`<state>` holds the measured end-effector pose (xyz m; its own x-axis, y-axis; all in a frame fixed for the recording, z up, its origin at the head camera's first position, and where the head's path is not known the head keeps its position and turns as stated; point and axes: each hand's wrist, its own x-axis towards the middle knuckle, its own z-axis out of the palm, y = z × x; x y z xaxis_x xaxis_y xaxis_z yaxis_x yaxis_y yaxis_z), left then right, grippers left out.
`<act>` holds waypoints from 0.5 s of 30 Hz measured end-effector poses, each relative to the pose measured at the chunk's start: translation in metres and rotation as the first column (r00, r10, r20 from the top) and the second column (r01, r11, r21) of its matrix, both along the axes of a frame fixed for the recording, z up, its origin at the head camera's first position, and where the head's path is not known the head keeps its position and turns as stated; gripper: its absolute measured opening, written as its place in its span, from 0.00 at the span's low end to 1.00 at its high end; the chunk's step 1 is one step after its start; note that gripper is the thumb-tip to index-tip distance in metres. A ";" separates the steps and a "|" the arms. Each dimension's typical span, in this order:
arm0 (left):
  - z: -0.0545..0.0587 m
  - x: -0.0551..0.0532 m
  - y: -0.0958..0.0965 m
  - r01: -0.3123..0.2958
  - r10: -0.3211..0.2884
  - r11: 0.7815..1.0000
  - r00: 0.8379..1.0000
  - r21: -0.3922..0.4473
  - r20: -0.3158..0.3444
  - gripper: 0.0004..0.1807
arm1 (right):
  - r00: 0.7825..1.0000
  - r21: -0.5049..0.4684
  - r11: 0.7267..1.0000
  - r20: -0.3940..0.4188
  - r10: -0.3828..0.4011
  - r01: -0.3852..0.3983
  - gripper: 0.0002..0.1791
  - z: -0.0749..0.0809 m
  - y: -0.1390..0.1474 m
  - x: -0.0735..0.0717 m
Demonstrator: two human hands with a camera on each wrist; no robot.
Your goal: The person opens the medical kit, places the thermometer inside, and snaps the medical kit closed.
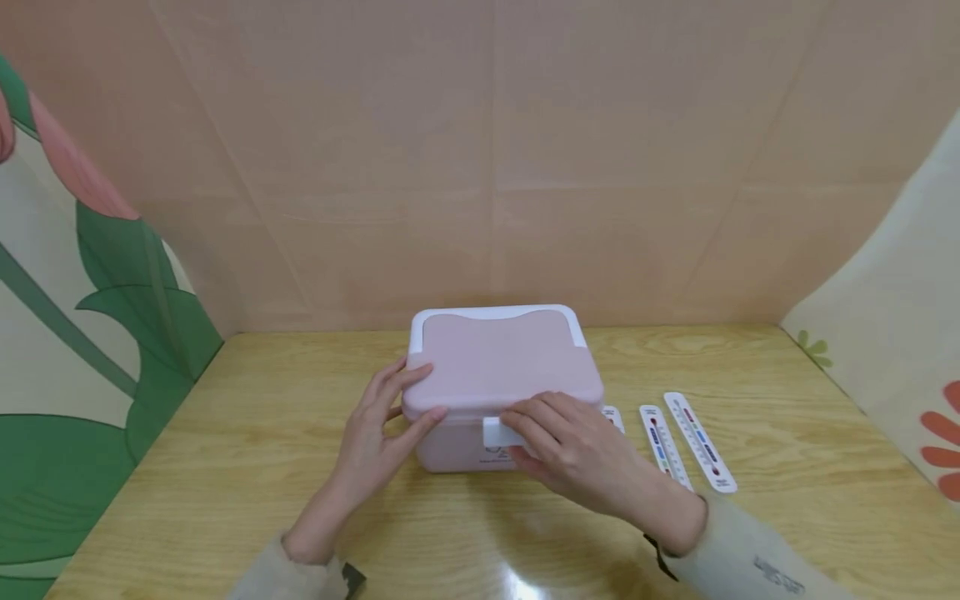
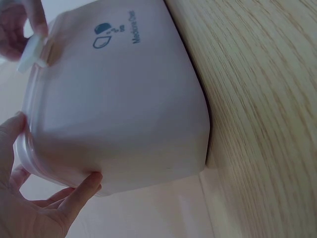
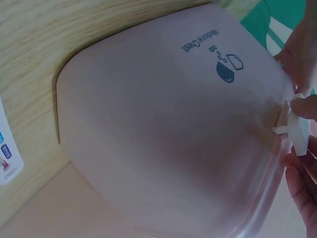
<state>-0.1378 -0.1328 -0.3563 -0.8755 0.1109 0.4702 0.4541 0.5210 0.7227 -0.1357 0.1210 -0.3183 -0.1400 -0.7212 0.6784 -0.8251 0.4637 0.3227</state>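
A pink medicine chest (image 1: pixel 506 358) with a white-edged lid stands on the table, lid down. Its front, with printed words and a pill drawing, shows in the left wrist view. My left hand (image 1: pixel 382 433) grips the chest's left front corner, thumb at the lid's front edge and other fingers on the top and side. With my right hand (image 1: pixel 577 450) I pinch the white latch (image 3: pixel 298 131) at the front of the lid. The latch sticks out from the chest in both wrist views.
Flat white thermometers (image 1: pixel 701 442) with printed scales lie on the wooden table (image 1: pixel 262 433) to the right of the chest. One is partly hidden behind the chest and another partly behind my right arm. A beige backdrop (image 1: pixel 487 167) rises behind the table.
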 end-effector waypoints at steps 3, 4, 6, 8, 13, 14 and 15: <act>0.000 0.000 0.000 -0.004 0.004 1.000 1.000 -0.005 -0.001 0.28 | 0.994 -0.036 0.999 0.104 0.015 -0.011 0.15 -0.001 0.002 0.002; 0.001 0.000 0.000 -0.004 0.004 1.000 1.000 -0.005 -0.003 0.27 | 0.989 -0.048 0.999 0.144 0.016 -0.010 0.14 -0.002 0.002 0.003; 0.000 0.000 0.000 -0.005 0.005 1.000 1.000 -0.002 -0.013 0.28 | 0.976 -0.072 0.997 0.218 0.021 -0.006 0.13 -0.002 0.003 0.004; -0.001 0.000 0.000 -0.002 0.002 1.000 1.000 0.003 -0.024 0.28 | 0.961 -0.100 0.995 0.274 0.030 -0.003 0.12 -0.003 0.003 0.006; -0.003 -0.001 0.000 -0.005 0.005 1.000 0.999 0.006 -0.035 0.28 | 0.961 -0.167 0.985 0.265 0.075 -0.031 0.14 -0.002 0.004 0.008; -0.003 -0.001 0.000 -0.004 0.004 1.000 0.999 0.005 -0.037 0.28 | 0.962 -0.173 0.984 0.260 0.080 -0.035 0.15 -0.002 0.004 0.009; -0.003 -0.001 0.000 -0.003 0.003 1.000 0.999 0.005 -0.038 0.28 | 0.965 -0.181 0.982 0.248 0.088 -0.043 0.16 -0.001 0.004 0.009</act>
